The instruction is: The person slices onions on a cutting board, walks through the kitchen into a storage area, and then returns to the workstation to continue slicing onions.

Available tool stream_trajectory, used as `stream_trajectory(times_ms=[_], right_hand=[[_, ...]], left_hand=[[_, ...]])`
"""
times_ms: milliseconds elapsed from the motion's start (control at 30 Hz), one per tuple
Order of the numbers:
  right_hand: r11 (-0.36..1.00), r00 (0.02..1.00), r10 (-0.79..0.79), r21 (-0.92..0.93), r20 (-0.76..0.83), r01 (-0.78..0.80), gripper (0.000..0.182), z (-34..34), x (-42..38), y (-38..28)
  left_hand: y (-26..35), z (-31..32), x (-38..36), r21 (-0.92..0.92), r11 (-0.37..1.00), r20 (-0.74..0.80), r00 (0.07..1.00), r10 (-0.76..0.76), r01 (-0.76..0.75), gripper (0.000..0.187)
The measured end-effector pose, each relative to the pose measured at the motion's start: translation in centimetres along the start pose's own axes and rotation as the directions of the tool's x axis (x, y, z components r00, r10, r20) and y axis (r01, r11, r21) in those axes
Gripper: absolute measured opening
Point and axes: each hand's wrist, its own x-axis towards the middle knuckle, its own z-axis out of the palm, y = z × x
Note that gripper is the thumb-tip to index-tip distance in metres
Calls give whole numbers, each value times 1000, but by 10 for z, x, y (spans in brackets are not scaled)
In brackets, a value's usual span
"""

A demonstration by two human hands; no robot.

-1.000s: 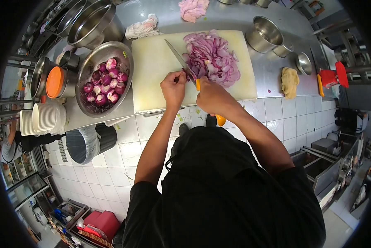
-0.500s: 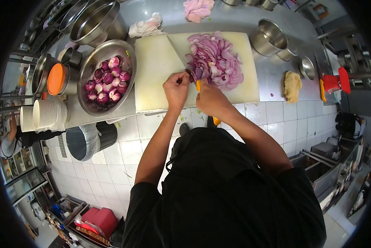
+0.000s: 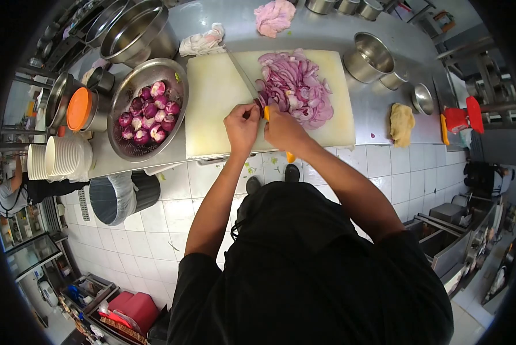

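Note:
My right hand point(image 3: 287, 131) is wrapped round the orange handle of a knife point(image 3: 243, 75), whose long blade points away and to the left over the white cutting board point(image 3: 209, 109). Just left of the handle, my left hand point(image 3: 241, 127) is closed, fingers curled, against a small piece of red onion point(image 3: 259, 105) beside the blade. Most of that piece is hidden by the fingers and knife. Beyond my right hand lies a heap of sliced red onion point(image 3: 297, 86) on the board.
A steel colander point(image 3: 117, 129) of peeled red onions stands left of the board, near stacked white tubs point(image 3: 62, 158). Steel pots point(image 3: 370, 57), a yellow cloth point(image 3: 403, 123) and a pink cloth point(image 3: 274, 17) are on the counter. A lined bin point(image 3: 111, 201) stands below.
My right hand and the knife have shifted slightly left, closer to my left hand. The view has moved a little, and both of my shoes now show below the counter.

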Motion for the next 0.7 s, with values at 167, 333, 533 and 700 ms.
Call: stream_trajectory(times_ms=[167,333,533,700], right_hand=[[974,939,210,24,272,-225,35,-67,-24,-44],[968,931,232,26,282,-249,34,-80,-51,-56],[965,927,235,42,293,-258,35,-79,-57,-57],[978,951,198,16,239,-208,33,-65,-55,-46]], left_hand=[[9,-3,0,49,999,14,1000,-19,18,14],[0,-1,2,9,999,21,999,-33,33,14],[1,0,1,0,999,21,999,-40,40,14],[-6,1,2,-21,1000,7,1000,-17,18,13]])
